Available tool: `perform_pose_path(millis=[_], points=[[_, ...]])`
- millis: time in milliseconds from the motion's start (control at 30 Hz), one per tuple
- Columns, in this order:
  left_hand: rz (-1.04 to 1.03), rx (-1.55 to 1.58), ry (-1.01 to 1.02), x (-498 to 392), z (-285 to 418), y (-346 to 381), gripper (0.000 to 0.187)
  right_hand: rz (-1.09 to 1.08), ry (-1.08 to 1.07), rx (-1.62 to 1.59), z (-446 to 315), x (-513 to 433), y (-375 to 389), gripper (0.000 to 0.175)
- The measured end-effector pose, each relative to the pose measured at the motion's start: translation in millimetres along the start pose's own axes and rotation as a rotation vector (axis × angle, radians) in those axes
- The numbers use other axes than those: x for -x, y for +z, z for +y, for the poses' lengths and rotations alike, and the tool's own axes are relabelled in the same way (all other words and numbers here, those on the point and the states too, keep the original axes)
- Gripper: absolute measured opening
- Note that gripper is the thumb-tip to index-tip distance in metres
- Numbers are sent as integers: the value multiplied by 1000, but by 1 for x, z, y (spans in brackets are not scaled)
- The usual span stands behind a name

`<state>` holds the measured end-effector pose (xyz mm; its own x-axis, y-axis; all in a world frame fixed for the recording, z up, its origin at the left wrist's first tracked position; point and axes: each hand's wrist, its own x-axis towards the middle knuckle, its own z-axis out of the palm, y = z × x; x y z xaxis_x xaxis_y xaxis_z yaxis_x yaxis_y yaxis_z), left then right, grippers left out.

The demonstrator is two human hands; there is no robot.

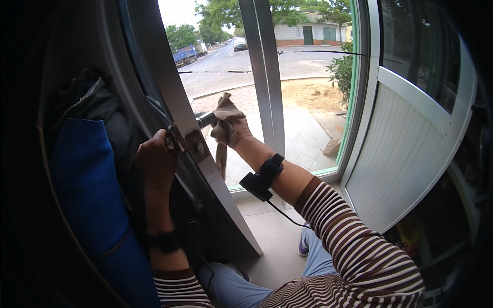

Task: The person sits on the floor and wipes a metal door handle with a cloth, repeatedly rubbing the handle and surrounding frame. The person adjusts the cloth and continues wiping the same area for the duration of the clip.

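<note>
A grey-brown cloth is bunched in my right hand, its loose end hanging below. The cloth meets the end of a shiny metal door handle on one side of an ajar door. On the door's opposite face, my left hand is closed around the other handle, which my fingers mostly hide. Between both hands, the door's narrow edge shows a metal latch plate with a bolt.
A blue roll-like item and dark fabric lie left of the door. A glazed door frame stands ahead, with a thin cord across it. A white panelled door is at right. Outside are paving and a street.
</note>
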<state>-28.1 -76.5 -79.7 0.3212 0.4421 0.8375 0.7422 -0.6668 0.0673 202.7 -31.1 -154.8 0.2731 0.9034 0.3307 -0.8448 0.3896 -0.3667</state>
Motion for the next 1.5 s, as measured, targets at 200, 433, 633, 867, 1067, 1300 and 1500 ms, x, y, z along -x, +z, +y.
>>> perform_pose_path(millis=[200,433,633,867,1067,1300,1500], points=[[17,-41,6,0,4,2,22,-122,181,380,-25,-10,48,26],[17,-33,-22,-3,6,6,18,-228,295,1771,-43,-1,138,22],[-5,-52,14,-3,12,2,15,-513,215,2440,-9,-70,130,24],[6,-28,10,1,4,-3,16,-319,629,2003,-25,-69,108,17],[50,-20,15,3,-2,0,18,-279,495,967,-12,-54,52,38],[68,-10,31,1,2,2,18,40,315,113,56,30,27,34],[10,15,-9,0,-1,-1,14,-268,87,797,34,82,39,41]])
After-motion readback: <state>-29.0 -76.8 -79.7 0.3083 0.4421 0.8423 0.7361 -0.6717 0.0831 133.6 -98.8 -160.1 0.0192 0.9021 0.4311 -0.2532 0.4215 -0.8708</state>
